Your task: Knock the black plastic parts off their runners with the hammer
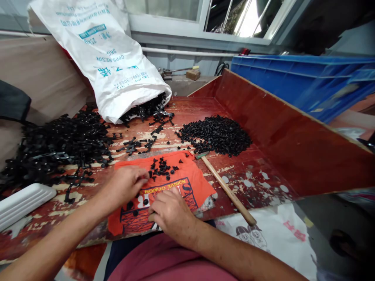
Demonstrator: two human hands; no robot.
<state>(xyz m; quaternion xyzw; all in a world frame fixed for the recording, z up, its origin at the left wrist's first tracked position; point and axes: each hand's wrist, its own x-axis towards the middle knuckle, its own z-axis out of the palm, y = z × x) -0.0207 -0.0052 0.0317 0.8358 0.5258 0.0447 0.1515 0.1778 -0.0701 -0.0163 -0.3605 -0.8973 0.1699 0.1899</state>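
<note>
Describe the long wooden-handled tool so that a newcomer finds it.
On the worn red table, find the orange printed cloth. Right of it slants the tool. Unlike the small black pieces nearby, it has a green head and pale handle.

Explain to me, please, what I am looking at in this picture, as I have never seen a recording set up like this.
There is no machine here: a person works with two bare hands, and the single picture comes from a camera worn on the head, looking forward and down.

The left hand and right hand are at an orange cloth on a worn red table. Small black pieces lie scattered on the cloth. Beyond it is a pile of small black parts, and at the left a heap of branching black parts. A white sack lies with its mouth open, showing more black parts. A wooden-handled tool rests right of the cloth.

Whether either hand holds anything is too unclear to tell.
</note>
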